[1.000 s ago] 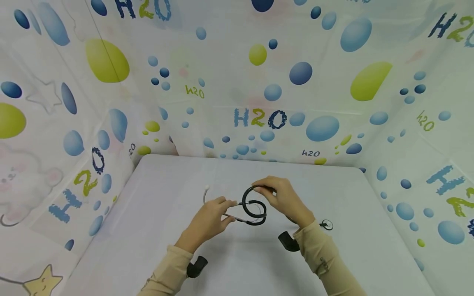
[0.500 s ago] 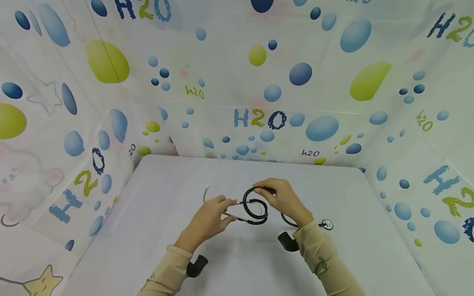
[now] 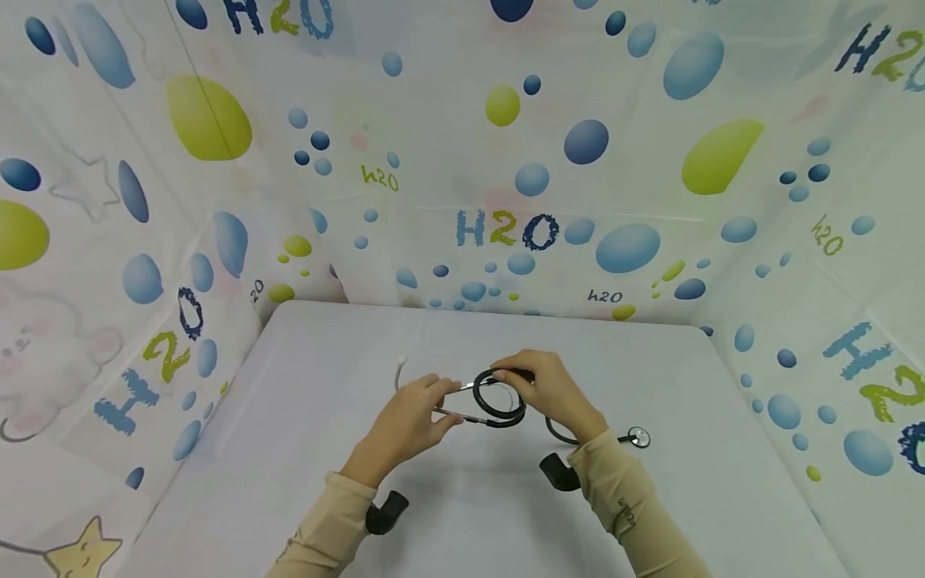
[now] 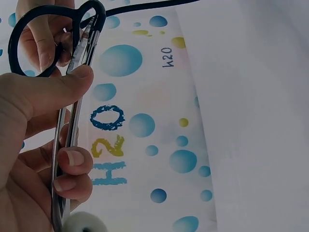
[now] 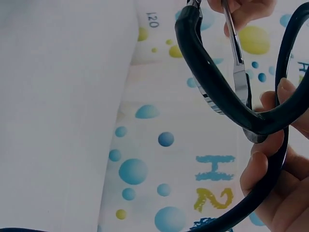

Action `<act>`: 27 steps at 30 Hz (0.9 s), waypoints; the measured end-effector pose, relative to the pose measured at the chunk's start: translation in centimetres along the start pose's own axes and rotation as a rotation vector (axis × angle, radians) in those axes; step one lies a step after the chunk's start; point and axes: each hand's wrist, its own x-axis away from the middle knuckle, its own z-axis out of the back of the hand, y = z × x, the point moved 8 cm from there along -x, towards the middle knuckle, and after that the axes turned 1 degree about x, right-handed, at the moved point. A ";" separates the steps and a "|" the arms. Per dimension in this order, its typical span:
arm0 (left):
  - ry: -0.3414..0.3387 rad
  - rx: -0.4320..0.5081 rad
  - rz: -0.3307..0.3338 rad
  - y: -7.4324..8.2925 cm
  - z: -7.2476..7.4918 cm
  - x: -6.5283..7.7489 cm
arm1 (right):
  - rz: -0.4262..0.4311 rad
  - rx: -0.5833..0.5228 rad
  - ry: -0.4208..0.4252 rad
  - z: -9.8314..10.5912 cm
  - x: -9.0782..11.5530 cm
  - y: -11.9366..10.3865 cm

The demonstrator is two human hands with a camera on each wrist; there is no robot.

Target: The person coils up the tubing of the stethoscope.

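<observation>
Between the hands is a stethoscope [image 3: 500,416] with black tubing bent into a loop and metal ear tubes. My left hand [image 3: 409,415] grips the metal ear tubes [image 4: 73,121], fingers curled round them in the left wrist view. A white ear tip [image 3: 401,360] sticks out beyond that hand. With thumb and fingers my right hand [image 3: 543,387] pinches the black tubing at the top of the loop; in the right wrist view the tubing [image 5: 231,104] crosses close in front of the fingers. The rest of the tube runs under the right wrist to the chest piece [image 3: 639,437] on the table.
A white table [image 3: 303,449] lies beneath the hands. Walls of printed sheet [image 3: 433,120] with blue and green spots enclose its back and sides. A black wrist mount [image 3: 386,512] sits at the left wrist, another black mount [image 3: 560,472] at the right.
The near side of the tubing loop and the metal ear tubes have risen slightly towards the right hand. More tube shows beside the right wrist. Both hands keep their hold.
</observation>
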 end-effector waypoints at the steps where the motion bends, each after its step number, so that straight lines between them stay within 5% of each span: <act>1: -0.002 0.002 0.006 0.0 0.0 0.0 | -0.010 0.007 0.008 0.0 0.0 0.1; 8: -0.010 0.013 0.071 -0.9 0.4 0.1 | -0.069 0.007 0.035 0.4 0.4 1.1; 17: -0.038 0.006 0.111 -1.5 0.4 0.4 | 0.046 0.014 0.058 1.7 0.6 0.6; 24: -0.080 0.030 0.120 -1.3 0.2 0.2 | -0.009 -0.009 -0.191 -0.4 0.7 0.2; 27: -0.083 0.052 0.114 -1.1 0.2 -0.1 | -0.065 -0.022 -0.219 -1.1 0.8 0.6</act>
